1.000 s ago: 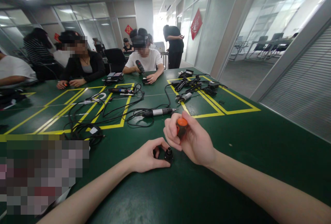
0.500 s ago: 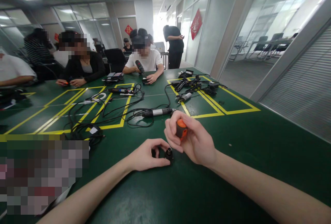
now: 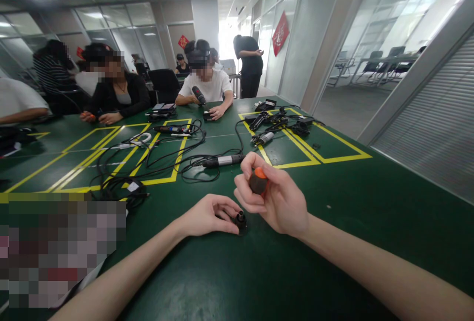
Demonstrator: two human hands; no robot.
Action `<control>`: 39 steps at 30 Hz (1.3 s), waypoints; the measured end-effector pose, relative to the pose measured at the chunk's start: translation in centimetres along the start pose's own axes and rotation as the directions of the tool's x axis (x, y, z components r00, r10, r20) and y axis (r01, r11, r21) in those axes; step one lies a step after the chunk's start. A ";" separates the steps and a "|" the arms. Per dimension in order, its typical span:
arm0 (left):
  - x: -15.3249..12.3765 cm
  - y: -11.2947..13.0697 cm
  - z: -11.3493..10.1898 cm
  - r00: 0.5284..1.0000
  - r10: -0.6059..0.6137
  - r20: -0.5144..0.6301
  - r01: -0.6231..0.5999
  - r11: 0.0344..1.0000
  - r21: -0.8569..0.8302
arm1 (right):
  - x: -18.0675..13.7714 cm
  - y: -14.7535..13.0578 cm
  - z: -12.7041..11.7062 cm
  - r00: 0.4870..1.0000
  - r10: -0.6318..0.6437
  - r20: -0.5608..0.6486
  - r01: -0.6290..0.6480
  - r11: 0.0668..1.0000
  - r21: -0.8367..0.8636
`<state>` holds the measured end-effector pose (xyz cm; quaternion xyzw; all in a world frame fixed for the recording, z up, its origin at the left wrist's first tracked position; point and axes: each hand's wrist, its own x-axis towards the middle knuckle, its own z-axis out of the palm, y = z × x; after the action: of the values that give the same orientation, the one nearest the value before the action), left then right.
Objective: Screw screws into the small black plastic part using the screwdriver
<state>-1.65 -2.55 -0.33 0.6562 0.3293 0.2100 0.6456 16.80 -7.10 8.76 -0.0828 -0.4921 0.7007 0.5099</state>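
My right hand [image 3: 276,197] is closed round a screwdriver with an orange-and-black handle [image 3: 257,180], held upright above a small black part [image 3: 241,221] on the green table [image 3: 333,242]. My left hand [image 3: 207,215] pinches that black part from the left and holds it on the table top. The screwdriver's shaft is hidden behind my fingers, so I cannot see whether its tip touches the part.
A tangle of black cables [image 3: 148,160] and a pen-like electric tool [image 3: 222,160] lie beyond my hands among yellow floor-tape squares [image 3: 307,150]. More tools [image 3: 274,126] sit far right. Several people sit at the far side. A blurred patch [image 3: 59,252] covers the near left.
My right hand has tilted and lifted slightly with the screwdriver, turning the handle. My left hand has stayed on the black part.
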 end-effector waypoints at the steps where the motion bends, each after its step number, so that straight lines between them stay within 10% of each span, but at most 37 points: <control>1: 0.1 -0.2 -0.1 1.000 -0.006 -0.001 0.006 1.000 -0.008 | 0.0 0.0 0.0 1.000 -0.003 0.003 0.003 1.000 -0.012; 39: -0.2 0.0 0.2 0.999 0.050 -0.021 -0.048 0.996 0.073 | 0.1 -0.2 -0.3 0.999 -0.022 0.034 0.022 1.000 -0.011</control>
<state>-1.64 -2.88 -0.27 0.6845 0.3281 0.2212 0.6122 17.09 -6.77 8.81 -0.0683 -0.5056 0.6936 0.5086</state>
